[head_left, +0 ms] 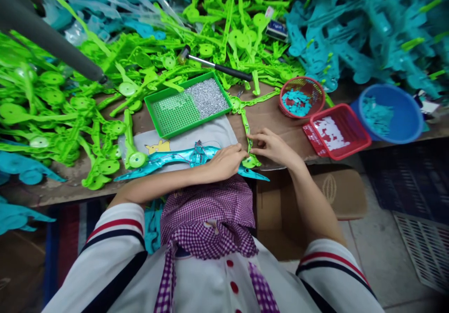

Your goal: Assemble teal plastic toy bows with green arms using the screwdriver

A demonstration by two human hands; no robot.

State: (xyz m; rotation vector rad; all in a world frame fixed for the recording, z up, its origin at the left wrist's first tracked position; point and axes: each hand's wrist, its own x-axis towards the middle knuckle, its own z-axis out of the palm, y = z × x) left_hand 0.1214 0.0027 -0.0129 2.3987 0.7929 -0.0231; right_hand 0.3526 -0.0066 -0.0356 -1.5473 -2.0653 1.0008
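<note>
At table edge: left hand (226, 161) curled, pressing teal plastic part (182, 157) flat for steadiness; right hand (271, 145) pinching green plastic part (247, 130) against it. Green tray (154, 100) behind, within reach.

White short-sleeved top, red and navy bands at the sleeve cuffs, red buttons, purple gingham scarf

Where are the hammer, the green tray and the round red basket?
hammer (224, 68), head view, on its black handle.
green tray (151, 101), head view, on its left rim.
round red basket (317, 86), head view, on its right rim.
</note>
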